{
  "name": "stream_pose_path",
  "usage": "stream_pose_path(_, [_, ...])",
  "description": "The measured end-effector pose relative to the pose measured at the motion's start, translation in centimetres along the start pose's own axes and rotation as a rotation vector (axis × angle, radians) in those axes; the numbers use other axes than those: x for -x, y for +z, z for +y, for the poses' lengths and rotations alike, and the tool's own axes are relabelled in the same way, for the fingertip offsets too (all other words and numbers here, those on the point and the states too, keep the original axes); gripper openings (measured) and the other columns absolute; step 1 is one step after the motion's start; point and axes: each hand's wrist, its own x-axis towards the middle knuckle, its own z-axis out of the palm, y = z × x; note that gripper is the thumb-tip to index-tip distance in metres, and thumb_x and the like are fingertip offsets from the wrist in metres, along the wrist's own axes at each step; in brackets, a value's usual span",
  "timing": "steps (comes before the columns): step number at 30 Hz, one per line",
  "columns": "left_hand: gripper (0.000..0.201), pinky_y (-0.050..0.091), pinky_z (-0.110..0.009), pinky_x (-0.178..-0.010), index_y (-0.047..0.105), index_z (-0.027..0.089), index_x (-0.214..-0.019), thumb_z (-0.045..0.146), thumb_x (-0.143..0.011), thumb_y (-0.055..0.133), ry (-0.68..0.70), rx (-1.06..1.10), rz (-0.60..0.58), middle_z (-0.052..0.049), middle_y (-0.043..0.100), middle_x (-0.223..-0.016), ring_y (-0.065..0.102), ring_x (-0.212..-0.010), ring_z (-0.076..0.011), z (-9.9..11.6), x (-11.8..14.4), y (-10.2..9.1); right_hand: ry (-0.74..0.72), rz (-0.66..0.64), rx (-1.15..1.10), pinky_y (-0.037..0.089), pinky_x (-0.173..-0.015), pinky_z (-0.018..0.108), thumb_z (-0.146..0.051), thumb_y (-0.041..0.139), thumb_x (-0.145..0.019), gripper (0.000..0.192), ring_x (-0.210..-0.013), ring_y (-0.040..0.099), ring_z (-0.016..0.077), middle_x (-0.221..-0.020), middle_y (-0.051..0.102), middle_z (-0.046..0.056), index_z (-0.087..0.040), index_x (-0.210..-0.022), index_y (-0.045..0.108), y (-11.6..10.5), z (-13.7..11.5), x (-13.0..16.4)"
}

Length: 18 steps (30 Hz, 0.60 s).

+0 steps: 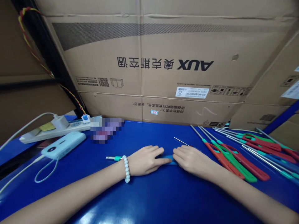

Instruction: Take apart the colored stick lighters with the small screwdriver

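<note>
A long-nosed gas lighter with a blue handle point(168, 157) lies crosswise low over the blue tabletop, its metal tube point(111, 158) and green collar pointing left. My left hand point(148, 160), with a beaded bracelet at the wrist, is closed over the lighter's middle, index finger stretched along the handle. At the other end my right hand point(192, 160) curls its fingers over the handle; the palm side is hidden. A thin metal rod point(181, 140) shows just behind the right fingers, with a spot of red near it; I cannot tell whether it is held.
Orange, green and red lighters point(233, 161) lie to the right, with several more point(268, 146) beyond. At left are a light blue power bank point(64, 145), a power strip point(77, 127) and white cables. A blurred purple item point(107, 129) lies before the large cardboard box point(149, 40).
</note>
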Motion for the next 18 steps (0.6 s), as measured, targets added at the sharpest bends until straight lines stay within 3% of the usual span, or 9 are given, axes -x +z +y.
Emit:
stream_pose_path(7, [0.037,0.042,-0.031,-0.068,0.043,0.025,-0.132,0.024,-0.095,0.04,-0.003,0.005,0.006,-0.007,0.049,-0.1,0.048,-0.077,-0.0195,-0.01,0.02,0.05,-0.013,0.057,0.013,0.038,-0.061,0.031,-0.002,0.035,-0.089,0.029,-0.062,0.053,0.019,-0.072,0.059,0.006,-0.014,-0.075,0.057,0.15,-0.08,-0.11])
stream_pose_path(18, [0.037,0.042,-0.031,-0.067,0.043,0.026,-0.132,0.024,-0.096,0.039,-0.002,0.018,0.015,-0.007,0.049,-0.099,0.048,-0.077,-0.0195,-0.04,0.03,0.12,0.003,0.036,0.015,0.04,-0.063,0.031,-0.002,0.036,-0.089,0.026,-0.064,0.055,0.0195,-0.074,0.06,0.007,-0.014,-0.077,0.056,0.06,-0.18,-0.02])
